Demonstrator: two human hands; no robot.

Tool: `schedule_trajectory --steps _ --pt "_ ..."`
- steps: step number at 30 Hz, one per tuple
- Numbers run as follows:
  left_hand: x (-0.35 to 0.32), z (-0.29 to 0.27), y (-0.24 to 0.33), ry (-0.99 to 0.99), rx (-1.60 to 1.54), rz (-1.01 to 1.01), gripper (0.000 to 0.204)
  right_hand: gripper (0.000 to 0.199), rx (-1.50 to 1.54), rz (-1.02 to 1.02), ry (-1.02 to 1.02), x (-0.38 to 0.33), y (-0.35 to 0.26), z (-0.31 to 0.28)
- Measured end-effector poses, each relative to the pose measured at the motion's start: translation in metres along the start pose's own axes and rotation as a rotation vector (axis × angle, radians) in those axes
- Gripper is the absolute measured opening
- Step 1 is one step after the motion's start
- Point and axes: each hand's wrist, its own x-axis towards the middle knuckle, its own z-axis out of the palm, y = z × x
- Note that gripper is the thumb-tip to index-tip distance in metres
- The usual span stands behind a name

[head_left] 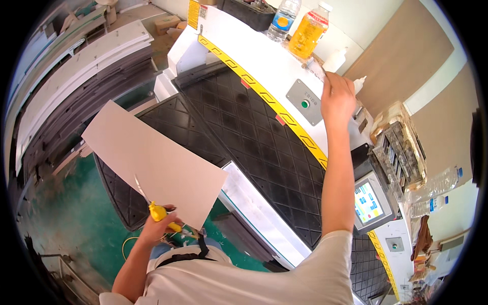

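Low on the left, my left hand (156, 230) is wrapped round a yellow air blow gun (159, 212) whose thin curved metal nozzle points up over a beige panel (152, 157). The panel's near edge is close to those fingers; whether they touch it I cannot tell. It lies tilted across the corner of the black padded machine table (168, 122). My right hand (338, 97) reaches far up to the machine's white top ledge, fingers bent and closed beside a crumpled whitish item (316, 68). What is inside them is hidden.
Along the ledge stand a clear water bottle (283, 20), a bottle of yellow drink (309, 31) and a white squeeze bottle (335, 60). A green button (305, 104) and a touch screen (368, 203) are near my right arm. Stacked boards (81, 66) fill the left.
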Motion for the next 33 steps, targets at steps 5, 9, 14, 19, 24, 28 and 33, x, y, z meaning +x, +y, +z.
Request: schedule_trajectory --steps 5,9,14,19,24,28,33 --pt "0.007 0.016 -0.019 -0.131 -0.235 -0.157 0.055 0.054 -0.348 0.026 -0.197 0.003 -0.052 0.019" --pt "-0.002 -0.002 -0.033 -0.024 -0.353 -0.323 0.051 0.059 0.539 -0.096 -0.443 -0.111 -0.212 -0.018" --pt "0.026 -0.028 -0.029 -0.21 -0.316 -0.344 0.055 0.061 1.504 0.315 -1.252 -0.335 -0.355 -0.058" --pt "0.02 -0.115 -0.034 -0.476 0.074 -0.228 0.054 0.034 1.588 1.075 -1.436 -0.363 -0.369 -0.052" --pt "0.098 -0.218 -0.017 0.308 1.114 0.675 0.041 0.041 1.665 1.26 -1.409 -0.337 -0.323 -0.077" --pt "0.136 -0.325 -0.014 0.435 1.402 0.74 0.062 0.041 1.596 1.341 -1.348 -0.335 -0.309 -0.11" --pt "0.19 -0.441 0.049 0.512 1.729 0.499 0.087 0.043 1.49 1.678 -0.998 -0.384 -0.297 -0.157"
